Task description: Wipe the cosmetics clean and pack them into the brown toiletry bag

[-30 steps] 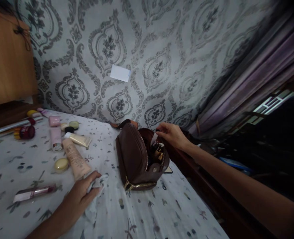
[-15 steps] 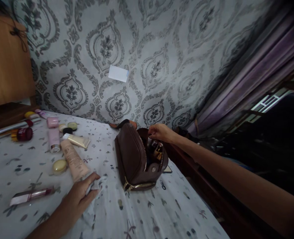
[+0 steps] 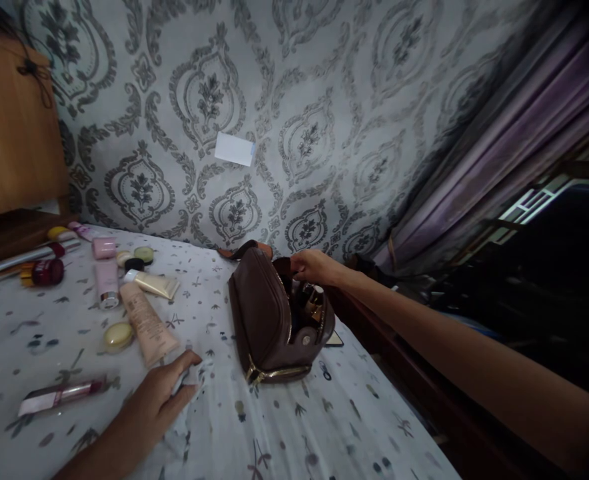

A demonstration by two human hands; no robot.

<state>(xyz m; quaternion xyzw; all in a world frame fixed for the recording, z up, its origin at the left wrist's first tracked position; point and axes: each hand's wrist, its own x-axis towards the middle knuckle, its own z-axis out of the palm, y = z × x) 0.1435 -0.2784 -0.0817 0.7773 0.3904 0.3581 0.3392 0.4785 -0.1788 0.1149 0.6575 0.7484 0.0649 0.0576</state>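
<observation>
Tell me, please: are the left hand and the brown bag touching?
Apart. The head view shows a strip of patterned sheet lying between the left hand and the brown bag.

The brown bag partly hides its contents; the wooden cabinet is cut off.
</observation>
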